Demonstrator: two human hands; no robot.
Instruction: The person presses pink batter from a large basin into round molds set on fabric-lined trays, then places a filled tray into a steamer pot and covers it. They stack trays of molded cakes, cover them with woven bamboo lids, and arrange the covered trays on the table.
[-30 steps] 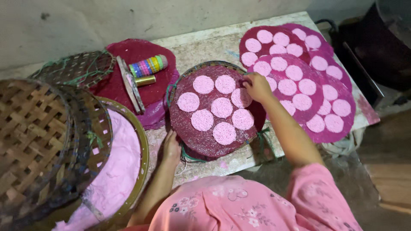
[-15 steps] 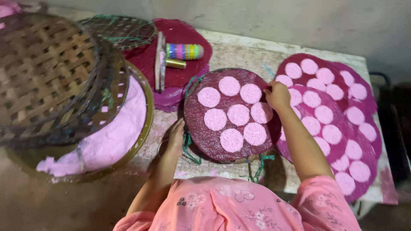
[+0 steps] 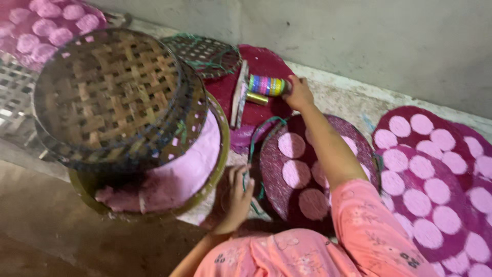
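My right hand (image 3: 298, 93) reaches far forward, fingers closed on the right end of a striped, many-coloured cylinder (image 3: 266, 85) lying on a dark red mat (image 3: 266, 59). My left hand (image 3: 239, 191) lies open against the left rim of a round maroon tray (image 3: 270, 177), by its green cord. That tray carries several round pink discs (image 3: 291, 145); my right forearm crosses over it.
A small gold cylinder (image 3: 256, 98) and a flat stick (image 3: 238, 95) lie beside the striped one. Left stands a basin of pink dough (image 3: 192, 161) under a woven basket (image 3: 110, 97). More disc-covered trays (image 3: 428, 197) lie right and at far left (image 3: 48, 25). A wall (image 3: 359, 36) is behind.
My right hand left the tray's right edge and moved up and left to the striped cylinder. The view swung left. My left hand stayed at the tray's rim.
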